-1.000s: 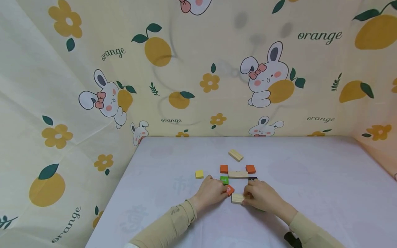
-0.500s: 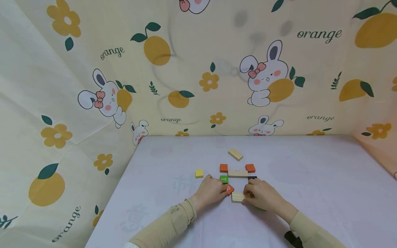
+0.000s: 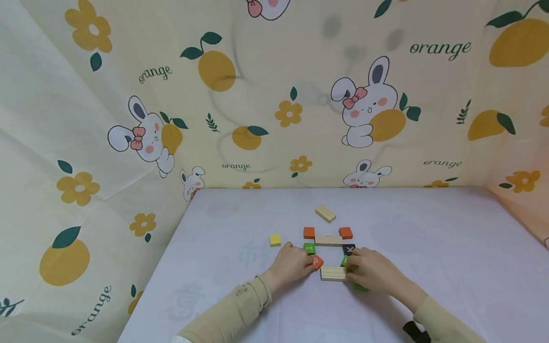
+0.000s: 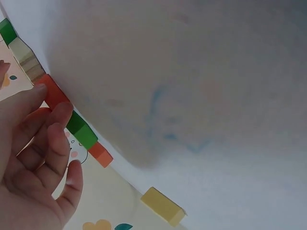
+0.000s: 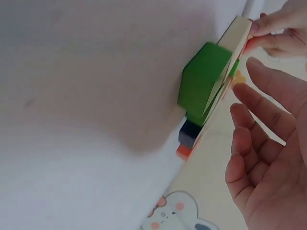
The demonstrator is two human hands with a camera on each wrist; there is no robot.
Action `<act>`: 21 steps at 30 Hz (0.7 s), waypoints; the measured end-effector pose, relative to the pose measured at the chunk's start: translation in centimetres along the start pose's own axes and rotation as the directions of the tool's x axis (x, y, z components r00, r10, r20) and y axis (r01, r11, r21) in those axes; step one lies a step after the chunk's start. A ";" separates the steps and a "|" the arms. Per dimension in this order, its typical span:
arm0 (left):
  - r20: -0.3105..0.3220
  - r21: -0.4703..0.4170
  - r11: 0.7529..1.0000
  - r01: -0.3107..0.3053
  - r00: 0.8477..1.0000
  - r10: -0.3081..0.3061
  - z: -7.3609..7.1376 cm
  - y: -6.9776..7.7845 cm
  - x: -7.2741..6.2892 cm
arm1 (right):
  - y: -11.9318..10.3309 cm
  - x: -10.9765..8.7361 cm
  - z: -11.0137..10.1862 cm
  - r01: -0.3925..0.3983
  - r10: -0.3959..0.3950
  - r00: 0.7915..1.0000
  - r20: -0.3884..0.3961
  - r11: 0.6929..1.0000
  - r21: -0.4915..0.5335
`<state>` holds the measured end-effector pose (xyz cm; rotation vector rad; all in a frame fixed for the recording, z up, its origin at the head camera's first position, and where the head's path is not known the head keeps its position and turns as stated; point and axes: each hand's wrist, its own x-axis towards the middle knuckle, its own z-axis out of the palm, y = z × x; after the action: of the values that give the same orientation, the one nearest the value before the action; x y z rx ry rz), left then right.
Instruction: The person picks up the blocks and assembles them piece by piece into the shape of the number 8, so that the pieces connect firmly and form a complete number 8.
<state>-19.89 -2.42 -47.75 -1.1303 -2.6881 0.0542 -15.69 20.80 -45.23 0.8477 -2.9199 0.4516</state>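
Observation:
My left hand (image 3: 290, 265) pinches an orange letter block (image 3: 318, 262) between thumb and fingers; the left wrist view shows the thumb on the block's side (image 4: 53, 91). The block sits tilted beside the left end of a pale wooden plank (image 3: 332, 274). Over the plank's right end is my right hand (image 3: 379, 271), its fingers loosely bent. In the right wrist view those fingers stand apart from a larger green block (image 5: 204, 76) at the plank's end. Farther back, a green letter block (image 3: 309, 247) and a black letter block (image 3: 348, 249) face each other. Another green block (image 3: 344, 260) is partly behind the right fingers.
A second plank (image 3: 328, 241) lies between two orange blocks (image 3: 309, 233) at the back of the arrangement. Beyond it is a third, slanted plank (image 3: 325, 214). A yellow block (image 3: 275, 240) lies off to the left on the white tabletop (image 3: 214, 267).
My right hand has drawn back to the right from the near plank, uncovering more of the plank, the black block and a green block. My left hand has not moved.

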 end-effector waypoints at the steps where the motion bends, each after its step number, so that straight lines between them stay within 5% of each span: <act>1: 0.005 -0.005 1.000 0.003 1.000 -0.003 0.0 0.0 0.0 | 0.1 -0.2 -0.1 -0.007 0.007 1.000 0.008 1.000 0.007; 21: 0.051 -0.058 0.998 0.003 0.999 0.000 -0.3 -0.2 0.1 | 1.4 -2.0 -0.5 -0.058 0.050 0.993 0.103 0.996 0.073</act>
<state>-20.08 -2.52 -47.44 -1.1590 -2.7515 0.0052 -14.75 23.10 -45.37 0.8257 -3.0430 0.5431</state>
